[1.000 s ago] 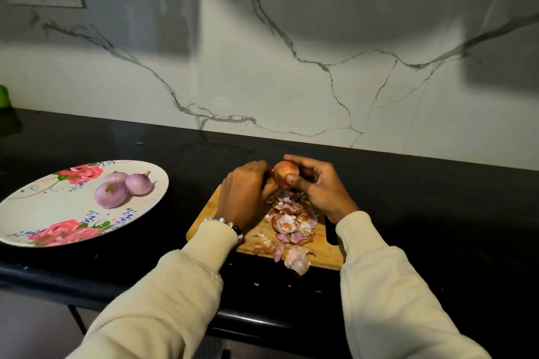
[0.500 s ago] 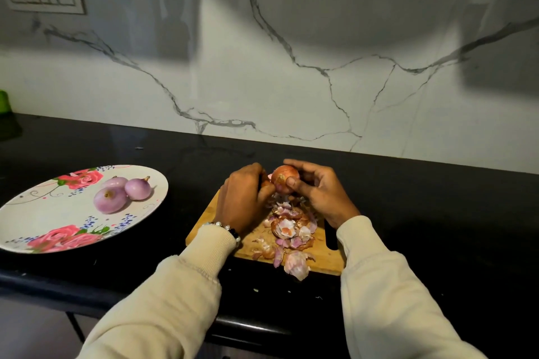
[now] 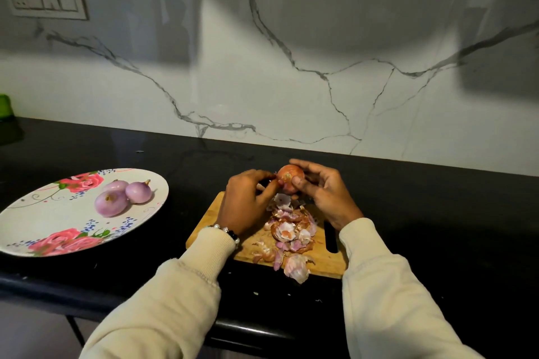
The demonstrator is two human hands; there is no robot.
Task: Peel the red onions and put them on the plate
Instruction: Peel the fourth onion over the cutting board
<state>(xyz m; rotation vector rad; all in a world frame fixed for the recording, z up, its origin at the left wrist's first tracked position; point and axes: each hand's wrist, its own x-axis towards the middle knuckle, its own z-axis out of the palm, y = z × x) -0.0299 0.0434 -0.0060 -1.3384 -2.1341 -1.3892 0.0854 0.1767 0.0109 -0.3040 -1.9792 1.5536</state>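
Note:
My right hand holds a red onion with its skin on, above the far end of a wooden cutting board. The fingertips of my left hand pinch at the onion's left side. A pile of onion skins lies on the board under the hands. Three peeled purple onions rest on a white plate with pink roses at the left.
The board and plate sit on a black counter whose front edge runs close below. A marble wall rises behind, with a switch panel at upper left. A green object shows at the far left edge.
The onion has been turned a little in my right hand, and my left fingers have shifted along its left side. The view has tilted slightly.

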